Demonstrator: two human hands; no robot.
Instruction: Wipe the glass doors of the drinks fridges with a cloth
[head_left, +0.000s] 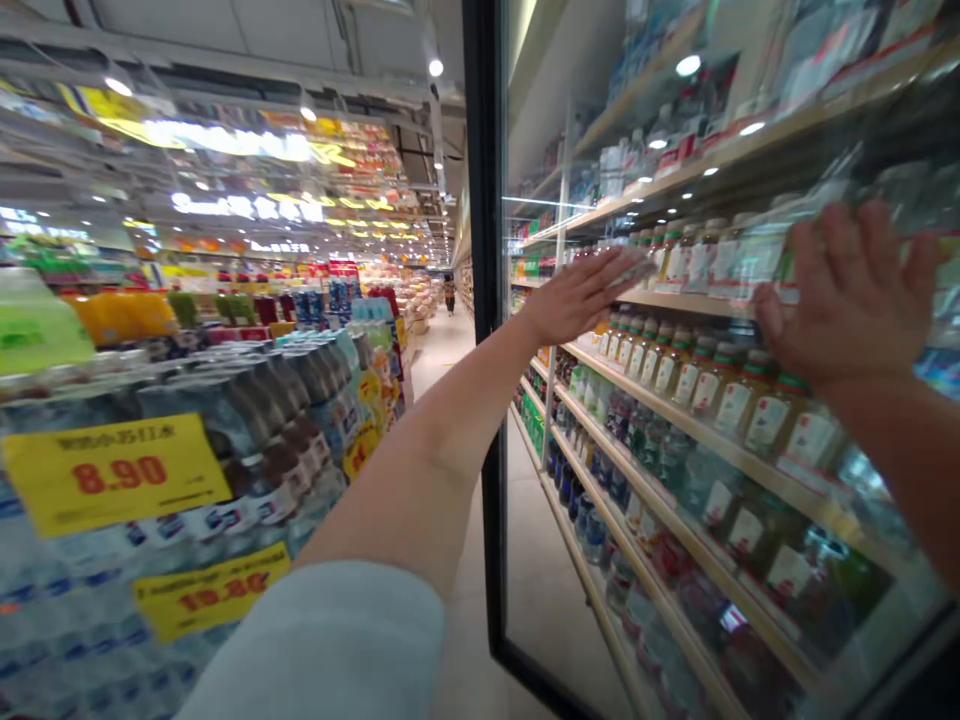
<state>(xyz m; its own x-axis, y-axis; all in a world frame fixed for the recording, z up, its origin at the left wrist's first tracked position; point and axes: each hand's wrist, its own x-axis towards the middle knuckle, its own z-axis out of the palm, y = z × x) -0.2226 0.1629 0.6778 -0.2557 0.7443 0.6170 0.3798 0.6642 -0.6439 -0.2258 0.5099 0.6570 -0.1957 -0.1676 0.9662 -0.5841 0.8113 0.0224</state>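
Note:
In the head view, my left arm reaches across the black frame (491, 540) of an open glass cooler door. My left hand (585, 297) lies against or very near the glass, its fingers stretched out and nothing in them. On the right, my right hand (862, 290) is raised with its fingers spread, also at the glass; I cannot tell whether the palm presses on it. Through the pane I see wooden shelves of drinks, among them a row of green-capped bottles (716, 385) with white labels. Reflections and blur soften the bottles.
Left of the door stand stacked packs of bottled drinks (225, 390) with a yellow price sign (116, 472) reading 8.90. A second yellow price sign (214, 590) hangs lower. A pale-floored aisle (442, 350) runs ahead, with a distant person (449, 293) in it.

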